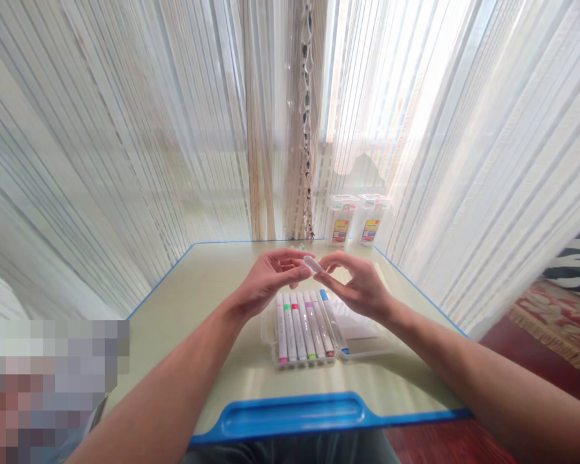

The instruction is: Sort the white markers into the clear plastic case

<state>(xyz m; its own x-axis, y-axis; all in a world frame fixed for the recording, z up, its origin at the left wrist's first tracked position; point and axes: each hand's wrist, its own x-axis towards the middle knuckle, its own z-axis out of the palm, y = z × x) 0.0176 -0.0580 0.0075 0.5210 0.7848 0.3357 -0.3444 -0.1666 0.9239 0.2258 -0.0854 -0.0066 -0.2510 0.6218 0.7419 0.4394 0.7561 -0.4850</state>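
HOLD: pinching marker in right hand; bracketing its end with left hand, cannot tell if gripping | PLACE: between hands, above case | RISK: possible drop onto case below grip; likely cause: fingertip-only support

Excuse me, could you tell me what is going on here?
A person holds a slim white object in the right hand; the left hand is at its other end, its grip unclear. Nearer the person, a row of white markers with coloured ends lies in an open clear case on the table, and a blue-ended marker lies slanting to their right. Two clear boxes stand at the back.
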